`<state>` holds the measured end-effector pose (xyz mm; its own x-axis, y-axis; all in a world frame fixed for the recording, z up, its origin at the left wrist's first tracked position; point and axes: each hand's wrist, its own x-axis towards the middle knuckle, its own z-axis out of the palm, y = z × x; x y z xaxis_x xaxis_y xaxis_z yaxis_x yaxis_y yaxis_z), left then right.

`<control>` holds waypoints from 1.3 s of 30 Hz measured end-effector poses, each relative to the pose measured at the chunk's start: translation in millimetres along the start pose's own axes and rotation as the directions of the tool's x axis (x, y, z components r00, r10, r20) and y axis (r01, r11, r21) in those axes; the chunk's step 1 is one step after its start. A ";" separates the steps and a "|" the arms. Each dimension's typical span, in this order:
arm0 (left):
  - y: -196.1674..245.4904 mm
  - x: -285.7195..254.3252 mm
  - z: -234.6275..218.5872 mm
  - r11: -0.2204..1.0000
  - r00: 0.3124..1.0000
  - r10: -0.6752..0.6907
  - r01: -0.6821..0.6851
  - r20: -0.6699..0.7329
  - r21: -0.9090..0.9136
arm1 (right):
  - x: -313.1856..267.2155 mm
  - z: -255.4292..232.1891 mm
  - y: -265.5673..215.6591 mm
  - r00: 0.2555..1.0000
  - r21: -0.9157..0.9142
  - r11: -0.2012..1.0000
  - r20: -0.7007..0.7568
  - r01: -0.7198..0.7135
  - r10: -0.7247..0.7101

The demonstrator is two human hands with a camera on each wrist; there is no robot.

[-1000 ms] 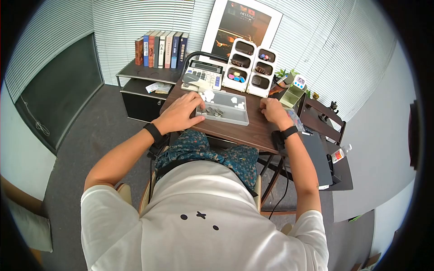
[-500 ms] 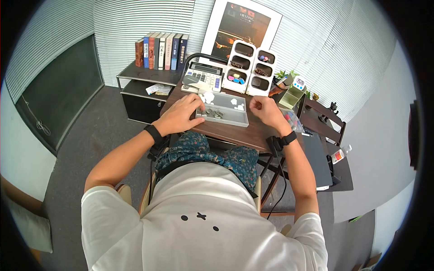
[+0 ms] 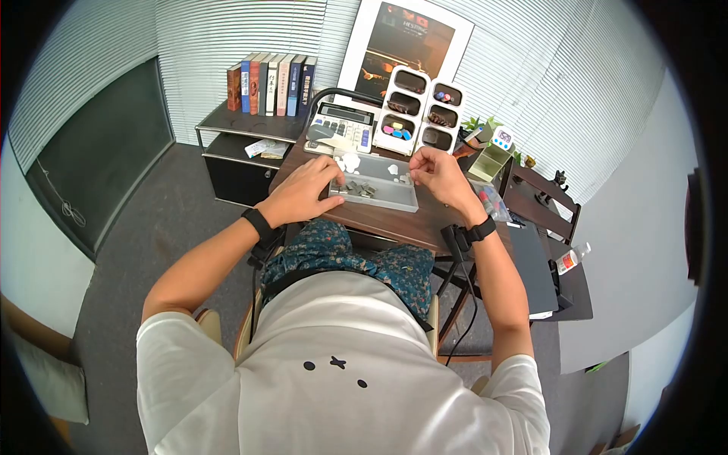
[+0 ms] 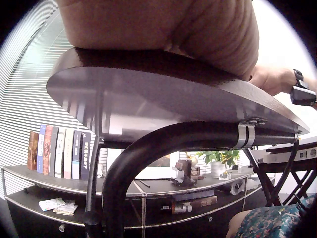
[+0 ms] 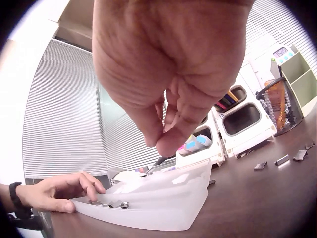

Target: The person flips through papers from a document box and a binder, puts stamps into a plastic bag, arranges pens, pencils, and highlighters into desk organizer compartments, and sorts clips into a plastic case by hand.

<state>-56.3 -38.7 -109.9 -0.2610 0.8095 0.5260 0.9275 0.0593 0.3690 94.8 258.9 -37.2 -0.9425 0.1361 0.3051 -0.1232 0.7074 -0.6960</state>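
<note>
A shallow translucent tray (image 3: 394, 199) lies on the brown table. Small shiny metal pieces (image 3: 359, 189) sit in its front part, with white pieces (image 3: 349, 162) toward the back. My left hand (image 3: 303, 186) rests at the tray's left end, thumb against the front corner and fingers loosely bent over the rim. Above the tray's right end, my right hand (image 3: 440, 178) has thumb and fingertip pressed together. In the right wrist view I cannot tell whether anything is between them. More small metal pieces (image 5: 282, 159) lie on the tabletop right of the tray.
Behind the tray stand a calculator (image 3: 341, 125) and white organizers (image 3: 402, 106) with compartments. A mesh pen cup (image 5: 281, 106) and a green holder (image 3: 491, 161) are at the right. A plastic bag of colourful items (image 3: 493, 203) lies beside my right forearm.
My right hand has moved left from the tabletop beside the tray to above the tray's right end, thumb and fingertip together. My left hand has stayed in place.
</note>
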 end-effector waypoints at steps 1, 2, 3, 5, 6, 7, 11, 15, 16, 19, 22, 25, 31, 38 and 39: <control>0.2 0.2 0.5 1.000 1.000 -0.001 0.001 -0.006 0.004 | -0.1 0.0 -1.1 1.000 0.009 1.000 0.007 0.016 -0.016; 0.1 0.4 0.8 1.000 1.000 -0.001 0.001 -0.006 0.004 | -0.3 0.0 -1.8 1.000 0.009 1.000 0.007 0.016 -0.016; 0.5 0.2 0.3 1.000 1.000 -0.010 0.010 0.002 0.000 | -0.1 0.4 -2.6 0.999 0.006 1.000 0.038 0.009 -0.009; 0.3 -0.3 -1.0 1.000 1.000 -0.021 0.021 0.009 -0.001 | -0.3 1.4 -7.4 0.998 0.003 1.000 0.069 0.004 -0.004; 0.0 -0.1 -0.8 1.000 1.000 -0.014 0.014 0.008 -0.004 | -2.2 0.8 -12.7 0.998 -0.202 0.978 0.005 0.059 -0.060; -0.3 0.1 -0.4 1.000 1.000 -0.007 0.007 0.007 -0.007 | -3.7 0.4 -15.5 0.991 -0.401 0.911 -0.048 0.096 -0.126; -0.5 -0.1 0.1 1.000 1.000 -0.005 0.005 0.002 -0.007 | 1.4 9.7 13.5 0.991 -0.433 0.892 0.027 0.131 -0.133; -1.2 -0.2 0.0 1.000 1.000 -0.007 0.007 0.001 -0.007 | 2.1 24.3 13.4 0.959 -0.531 0.799 0.132 0.282 -0.251; -1.8 0.1 0.0 1.000 1.000 0.000 0.000 -0.001 -0.010 | 3.3 25.5 12.4 0.965 -0.544 0.797 0.129 0.262 -0.229; -1.8 0.6 0.0 1.000 1.000 -0.003 0.003 0.005 -0.001 | 6.0 23.8 9.7 0.976 -0.538 0.814 0.126 0.218 -0.177; 0.1 -0.2 -1.2 1.000 1.000 -0.009 0.009 0.006 0.002 | 4.1 22.2 1.8 0.982 -0.484 0.857 0.133 0.180 -0.131; -2.8 -0.1 2.7 0.999 0.998 0.037 -0.037 -0.050 0.004 | 0.9 19.9 -15.0 0.990 -0.388 0.914 0.113 0.120 -0.081; -3.4 0.1 2.7 0.998 0.996 0.059 -0.059 -0.060 0.009 | 1.1 23.2 12.0 0.962 -0.504 0.821 0.097 0.269 -0.256; -1.1 0.4 0.2 1.000 1.000 0.002 -0.002 0.009 0.002 | 5.3 22.7 12.4 0.976 -0.510 0.832 0.142 0.216 -0.166; -2.0 0.5 1.4 1.000 0.999 0.025 -0.025 -0.021 0.004 | 4.9 21.7 9.9 0.976 -0.511 0.832 0.142 0.216 -0.167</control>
<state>-57.9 -37.5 -111.4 -0.2434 0.7982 0.5511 0.9347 0.0413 0.3530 82.3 251.6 -56.8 -0.9432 -0.0834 0.3217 -0.1478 0.9723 -0.1812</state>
